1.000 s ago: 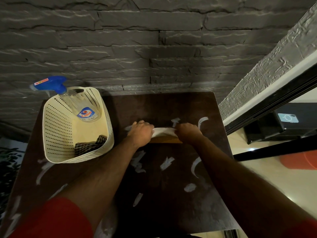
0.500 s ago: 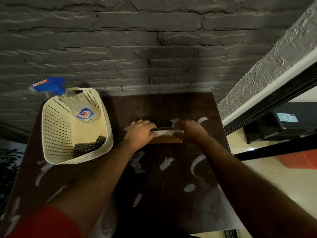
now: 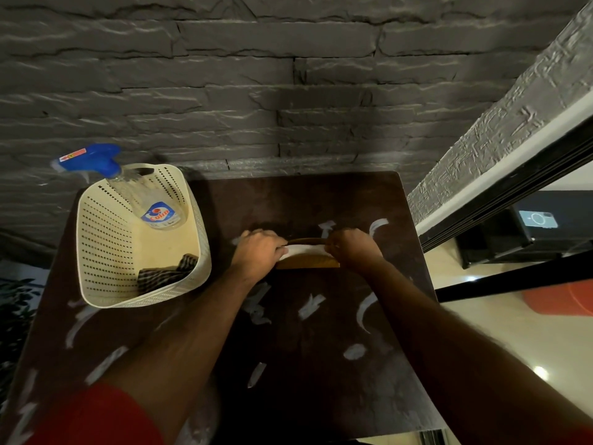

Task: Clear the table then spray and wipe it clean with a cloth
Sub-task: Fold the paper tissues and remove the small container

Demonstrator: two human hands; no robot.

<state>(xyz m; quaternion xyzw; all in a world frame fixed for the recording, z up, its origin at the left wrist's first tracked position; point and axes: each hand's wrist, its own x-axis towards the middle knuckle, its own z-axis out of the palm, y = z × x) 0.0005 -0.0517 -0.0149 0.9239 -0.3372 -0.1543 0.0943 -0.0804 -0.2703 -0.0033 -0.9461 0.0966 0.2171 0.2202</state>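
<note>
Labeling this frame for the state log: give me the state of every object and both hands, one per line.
left hand: gripping the tissues' left end
right hand: gripping their right end
white tissues: in the wooden holder
spray bottle: leaning in basket
checked cloth: crumpled in basket
table: smeared with white marks

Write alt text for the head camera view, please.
Two hands, left hand and right hand, grip a wooden holder of white napkins on a smeared dark table. A cream basket beside holds a spray bottle and checked cloth.
</note>
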